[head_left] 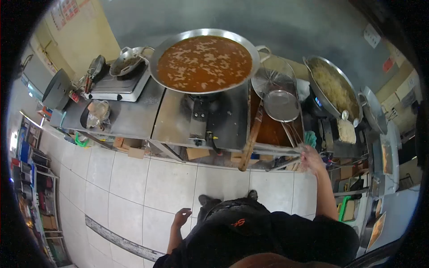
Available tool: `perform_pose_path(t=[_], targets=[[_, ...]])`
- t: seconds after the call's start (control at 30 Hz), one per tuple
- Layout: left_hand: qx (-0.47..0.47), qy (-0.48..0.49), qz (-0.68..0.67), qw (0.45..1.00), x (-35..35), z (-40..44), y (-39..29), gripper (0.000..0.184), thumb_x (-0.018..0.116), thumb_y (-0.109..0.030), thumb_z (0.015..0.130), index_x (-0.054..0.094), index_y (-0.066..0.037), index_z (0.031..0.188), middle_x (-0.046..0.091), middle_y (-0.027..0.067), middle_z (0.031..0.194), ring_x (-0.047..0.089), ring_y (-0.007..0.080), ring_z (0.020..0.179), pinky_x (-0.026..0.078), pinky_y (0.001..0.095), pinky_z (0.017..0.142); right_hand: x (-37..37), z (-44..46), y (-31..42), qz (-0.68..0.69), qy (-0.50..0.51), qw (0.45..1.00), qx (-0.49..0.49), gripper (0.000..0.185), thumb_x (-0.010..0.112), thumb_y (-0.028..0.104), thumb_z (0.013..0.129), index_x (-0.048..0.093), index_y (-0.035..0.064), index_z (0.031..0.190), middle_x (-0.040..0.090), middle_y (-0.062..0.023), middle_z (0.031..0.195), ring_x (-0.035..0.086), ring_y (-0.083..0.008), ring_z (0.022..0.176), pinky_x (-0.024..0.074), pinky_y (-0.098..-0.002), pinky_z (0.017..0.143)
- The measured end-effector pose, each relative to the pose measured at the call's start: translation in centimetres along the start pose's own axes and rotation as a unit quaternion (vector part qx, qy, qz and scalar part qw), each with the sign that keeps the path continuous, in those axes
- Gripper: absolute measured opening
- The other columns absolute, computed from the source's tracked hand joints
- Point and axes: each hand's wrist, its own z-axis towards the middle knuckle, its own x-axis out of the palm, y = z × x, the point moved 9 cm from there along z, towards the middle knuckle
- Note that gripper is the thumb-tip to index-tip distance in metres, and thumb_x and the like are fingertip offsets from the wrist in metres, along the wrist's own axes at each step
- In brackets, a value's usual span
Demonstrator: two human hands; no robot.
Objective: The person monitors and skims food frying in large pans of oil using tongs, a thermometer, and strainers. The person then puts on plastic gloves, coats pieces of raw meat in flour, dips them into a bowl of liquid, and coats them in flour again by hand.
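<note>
My right hand [311,159] is at the front edge of the stove counter, close to the wire handle end of a round fine-mesh strainer [281,106]. Its fingers are smeared by motion, so I cannot tell whether they grip the handle. The strainer rests over a rectangular tray [270,133] of reddish-brown liquid. Behind it lies a larger wire skimmer [273,77], and a long wooden handle [251,143] slants out over the counter edge. My left hand [182,216] hangs low over the floor, holding nothing, its fingers loosely apart.
A wide pan [205,62] of orange-brown liquid stands on the middle burner. To its right is a wok [335,87] of pale food. A small white stove [118,87] with a pan [127,64] stands left. A plastic bag [98,114] lies on the counter; shelves [47,183] line the left.
</note>
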Motion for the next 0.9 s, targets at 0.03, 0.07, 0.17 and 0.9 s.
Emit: perform_pose_path(t=[0.03,0.07,0.17,0.9], targets=[[0.01,0.013,-0.006,1.0,-0.5,0.6,0.9,0.024,0.066,-0.022,0.082,0.066,-0.006,0.101,0.067,0.0111,0.097,0.062,0.0198,0.092,0.048,0.0318,0.081,-0.4,-1.2,1.6,-0.04,-0.027,0.998,-0.044,0.027,0.045,0.009,0.091,0.046,0.0084,0.118,0.053,-0.0018,0.075,0.048,-0.0106,0.057,0.041,-0.0246,0.048],[0.018,0.027,-0.007,0.999,-1.0,0.8,1.8,0.024,0.066,-0.023,0.082,0.066,-0.007,0.101,0.067,0.0112,0.095,0.062,0.02,0.091,0.049,0.0319,0.081,-0.4,-2.4,3.4,-0.077,-0.055,0.992,-0.085,0.031,0.045,0.008,0.09,0.045,0.0073,0.121,0.054,-0.002,0.075,0.048,-0.0105,0.058,0.0408,-0.0241,0.048],[0.018,0.052,0.021,0.998,-2.4,2.8,4.3,0.027,0.067,-0.026,0.081,0.066,-0.007,0.1,0.068,0.011,0.094,0.063,0.02,0.089,0.049,0.0323,0.079,4.3,-7.0,5.5,-0.063,-0.092,0.994,-0.018,0.028,0.048,0.013,0.091,0.045,0.0065,0.118,0.047,-0.0001,0.076,0.044,-0.0091,0.061,0.0384,-0.0228,0.051],[-0.223,0.031,-0.148,0.963,-7.8,11.5,4.4,0.04,0.06,-0.035,0.085,0.056,-0.012,0.117,0.06,0.0043,0.101,0.06,0.0194,0.087,0.048,0.0354,0.063,10.9,19.9,40.1,-0.648,-0.149,0.714,-0.217,0.041,0.036,0.015,0.092,0.031,0.0051,0.132,0.05,-0.0284,0.119,0.051,-0.0402,0.109,0.0376,-0.0481,0.098]])
